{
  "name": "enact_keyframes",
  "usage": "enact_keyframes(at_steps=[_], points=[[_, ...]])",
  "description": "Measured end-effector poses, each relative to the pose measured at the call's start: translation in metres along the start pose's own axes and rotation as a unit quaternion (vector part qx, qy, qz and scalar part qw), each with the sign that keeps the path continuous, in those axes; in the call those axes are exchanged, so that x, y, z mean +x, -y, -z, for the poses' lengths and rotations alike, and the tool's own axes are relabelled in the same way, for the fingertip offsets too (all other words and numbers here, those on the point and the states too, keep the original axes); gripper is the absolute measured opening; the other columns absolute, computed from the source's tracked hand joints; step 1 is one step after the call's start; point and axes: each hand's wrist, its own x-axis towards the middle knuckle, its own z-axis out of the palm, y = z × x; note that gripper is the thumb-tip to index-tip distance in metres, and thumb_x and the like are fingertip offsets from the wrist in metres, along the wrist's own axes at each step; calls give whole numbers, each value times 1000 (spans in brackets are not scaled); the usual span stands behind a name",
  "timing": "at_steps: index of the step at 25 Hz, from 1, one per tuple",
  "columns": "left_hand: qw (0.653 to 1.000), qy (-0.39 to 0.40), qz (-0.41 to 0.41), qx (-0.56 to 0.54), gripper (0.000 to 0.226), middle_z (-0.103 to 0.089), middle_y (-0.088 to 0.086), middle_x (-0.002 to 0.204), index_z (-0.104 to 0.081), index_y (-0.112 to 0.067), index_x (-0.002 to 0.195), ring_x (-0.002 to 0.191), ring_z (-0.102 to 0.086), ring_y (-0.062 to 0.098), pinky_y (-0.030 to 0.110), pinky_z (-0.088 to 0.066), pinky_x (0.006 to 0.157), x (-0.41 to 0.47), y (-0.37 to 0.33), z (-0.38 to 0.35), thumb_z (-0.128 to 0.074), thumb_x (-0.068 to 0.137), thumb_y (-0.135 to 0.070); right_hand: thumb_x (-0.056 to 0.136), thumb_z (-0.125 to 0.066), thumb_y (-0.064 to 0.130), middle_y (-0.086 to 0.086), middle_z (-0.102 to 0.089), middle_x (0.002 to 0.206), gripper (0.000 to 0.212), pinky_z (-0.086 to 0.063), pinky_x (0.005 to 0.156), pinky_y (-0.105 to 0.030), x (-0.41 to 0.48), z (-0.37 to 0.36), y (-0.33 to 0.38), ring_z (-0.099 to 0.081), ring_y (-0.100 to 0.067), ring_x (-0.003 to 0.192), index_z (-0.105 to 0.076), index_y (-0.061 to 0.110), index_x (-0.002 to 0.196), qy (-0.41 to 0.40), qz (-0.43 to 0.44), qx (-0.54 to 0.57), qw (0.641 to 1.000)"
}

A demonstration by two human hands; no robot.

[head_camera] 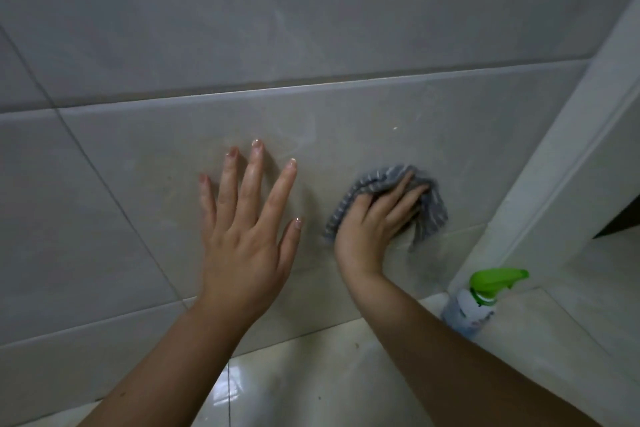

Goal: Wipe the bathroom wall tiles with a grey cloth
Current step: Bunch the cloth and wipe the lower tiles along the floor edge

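Both arms are stretched forward; the left hand (pixel 247 218) is laid flat, fingers spread, the right hand (pixel 374 222) pressed forward, fingers nearly straight.

Spray bottle (pixel 465 310) label blurred; no text readable

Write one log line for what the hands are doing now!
action: wiping | right hand: presses grey cloth on wall tile | left hand: flat on tile, fingers spread | spray bottle: standing by corner, untouched
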Motion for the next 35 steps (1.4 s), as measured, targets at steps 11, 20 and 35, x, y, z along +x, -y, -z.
enact_keyframes(at_steps=[11,20,35], points=[[1000,15,-12,-21,59,-20,15,161,-27,-22,152,151,-9,34,60,-12,118,-7,-6,-11,-46,98,-33,95,-23,15,-38,-29,146,53,-18,114,-60,8,-4,-68,-24,-57,136,-48,-15,130,-13,3,-108,994],[998,10,-39,-38,62,-19,14,161,-26,-23,152,151,-8,32,55,-10,119,-3,-18,-12,-51,95,-27,87,-5,33,-39,0,152,78,14,115,-25,129,58,-99,1,-48,144,-13,-23,141,34,-33,23,999],[999,27,-20,-23,63,-21,14,161,-27,-23,152,151,-10,34,58,-12,118,-16,7,7,-50,94,-26,102,-18,24,-18,0,161,56,0,116,-30,44,12,-49,-2,-30,149,-9,-3,151,-3,-311,78,947]])
